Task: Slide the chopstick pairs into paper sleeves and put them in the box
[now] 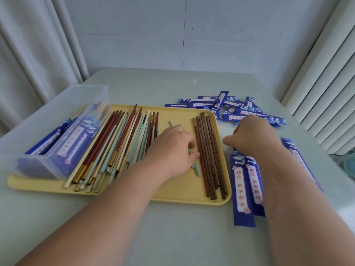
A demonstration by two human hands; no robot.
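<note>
On the yellow tray (182,194) my left hand (172,148) lies over a pale green chopstick pair (197,168), fingers curled down onto it. Just right of it lies a row of dark brown chopsticks (210,156). A heap of red, green and cream chopsticks (115,148) fills the tray's left half. My right hand (253,139) rests with bent fingers on the top ends of two blue paper sleeves (244,187) lying on the table beside the tray. The clear plastic box (63,131) at the left holds several filled blue sleeves.
A loose pile of blue sleeves (230,106) lies at the back right of the pale table (172,237). Another blue sleeve (299,162) sits to the right of my right forearm. Curtains hang at the left, a ribbed white panel at the right.
</note>
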